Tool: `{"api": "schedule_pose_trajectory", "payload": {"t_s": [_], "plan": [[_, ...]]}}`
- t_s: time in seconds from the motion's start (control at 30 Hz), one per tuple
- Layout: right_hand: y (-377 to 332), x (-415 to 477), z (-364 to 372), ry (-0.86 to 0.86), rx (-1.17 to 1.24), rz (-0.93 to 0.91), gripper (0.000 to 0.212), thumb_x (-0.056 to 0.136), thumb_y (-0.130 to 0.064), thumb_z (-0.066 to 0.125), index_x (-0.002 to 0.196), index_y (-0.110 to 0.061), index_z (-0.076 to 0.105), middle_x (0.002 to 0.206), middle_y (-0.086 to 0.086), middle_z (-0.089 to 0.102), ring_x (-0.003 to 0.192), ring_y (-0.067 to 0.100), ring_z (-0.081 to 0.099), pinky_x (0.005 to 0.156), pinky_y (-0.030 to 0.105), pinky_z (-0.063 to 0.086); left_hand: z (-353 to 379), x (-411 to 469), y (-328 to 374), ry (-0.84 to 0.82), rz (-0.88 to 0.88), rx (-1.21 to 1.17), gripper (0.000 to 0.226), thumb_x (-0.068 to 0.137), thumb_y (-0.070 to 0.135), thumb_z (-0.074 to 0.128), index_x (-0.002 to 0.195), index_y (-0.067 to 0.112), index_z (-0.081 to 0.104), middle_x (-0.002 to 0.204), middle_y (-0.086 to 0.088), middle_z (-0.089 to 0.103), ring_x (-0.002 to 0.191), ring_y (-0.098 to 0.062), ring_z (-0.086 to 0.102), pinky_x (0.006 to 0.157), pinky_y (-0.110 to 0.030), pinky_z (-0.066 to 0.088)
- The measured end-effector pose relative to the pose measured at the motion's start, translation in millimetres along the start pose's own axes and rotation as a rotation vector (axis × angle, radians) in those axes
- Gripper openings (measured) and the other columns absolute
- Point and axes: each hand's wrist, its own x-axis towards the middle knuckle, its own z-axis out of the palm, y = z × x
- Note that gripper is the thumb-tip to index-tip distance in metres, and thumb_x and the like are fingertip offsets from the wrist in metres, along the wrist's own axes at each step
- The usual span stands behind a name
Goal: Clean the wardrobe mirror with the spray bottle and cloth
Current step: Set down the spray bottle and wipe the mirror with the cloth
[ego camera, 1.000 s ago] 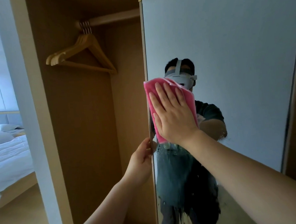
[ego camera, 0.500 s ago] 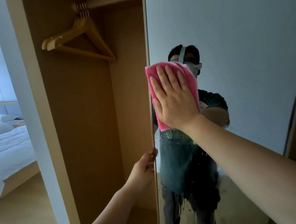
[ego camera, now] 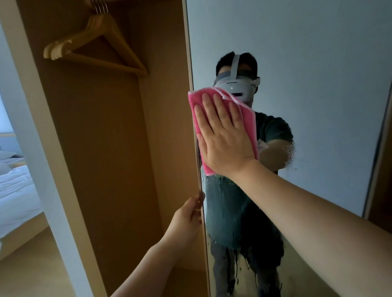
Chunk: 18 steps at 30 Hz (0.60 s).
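Wiping step, head view, single entry.

- Cloth (ego camera: 249, 126): pink, folded. Pressed flat against the mirror (ego camera: 312, 72) close to its left side, just below the reflected headset.
- Right hand (ego camera: 224, 142): laid over the cloth, palm to the glass, fingers straight and slightly spread, none curled round the fabric.
- Left hand (ego camera: 188, 220): lower and nearer, thumb and fingers pinched on the door edge (ego camera: 194, 116), probably to steady the panel. Well apart from the right hand, below it.
- Droplets (ego camera: 243, 260): speckled across the lower glass, unwiped. Upper glass looks largely dry.
- Spray bottle: not identifiable here.
- Surroundings: wooden hangers (ego camera: 96, 42) on a rail inside the open wardrobe at left. Bed (ego camera: 7, 194) with white linen at far left.

Handling, judged:
- Cloth: soft, light and limp, likely damp. Prone to bunching or slipping on wet glass. Best driven under a flat palm, with a fold caught by the fingertips.
- Mirror: rigid, smooth, breakable, liable to swing under pressure. Best braced at the bare edge, never by the face.
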Motion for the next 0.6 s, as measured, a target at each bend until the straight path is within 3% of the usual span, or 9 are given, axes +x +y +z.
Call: {"api": "schedule_pose_trajectory", "payload": {"t_s": [0.17,0.37,0.53,0.6], "plan": [[-10.9,-21.9,5.5,-0.005,0.034,0.002,0.059,0.104,-0.038,0.02,0.154,-0.007,0.012,0.16,0.017,0.012,0.148,0.035,0.005,0.12,0.051,0.002,-2.1,-3.0,3.5,-0.024,0.015,0.005,0.038,0.097,0.007,0.045,0.109,0.043,0.05,0.11,0.012,0.063,0.102,-0.004,0.061,0.086,-0.027,0.055],[-23.1,-57.0,12.2,-0.019,0.062,-0.012,0.062,0.102,-0.038,0.028,0.154,-0.007,0.01,0.161,0.016,0.008,0.149,0.033,0.003,0.12,0.05,0.007,-2.5,-7.0,6.2,-0.053,0.011,-0.031,0.04,0.096,0.003,0.045,0.127,0.029,0.049,0.12,0.009,0.061,0.112,-0.007,0.058,0.093,-0.03,0.052],[-37.1,-94.3,17.7,-0.079,0.073,-0.039,0.063,0.102,-0.038,0.026,0.154,-0.007,0.009,0.161,0.017,0.003,0.149,0.034,0.004,0.12,0.05,0.001,-4.6,-9.1,6.8,-0.097,-0.018,-0.137,0.054,0.09,-0.008,0.05,0.132,0.027,0.045,0.121,0.009,0.06,0.108,-0.002,0.059,0.078,-0.017,0.052],[-42.3,-107.4,18.9,-0.106,0.059,-0.039,0.063,0.102,-0.038,0.027,0.154,-0.006,0.01,0.161,0.017,0.003,0.149,0.034,0.004,0.12,0.05,0.0,-6.1,-9.6,6.4,-0.12,-0.018,-0.177,0.06,0.086,-0.014,0.049,0.131,0.026,0.046,0.122,0.007,0.06,0.109,-0.002,0.059,0.079,-0.017,0.051]]}}
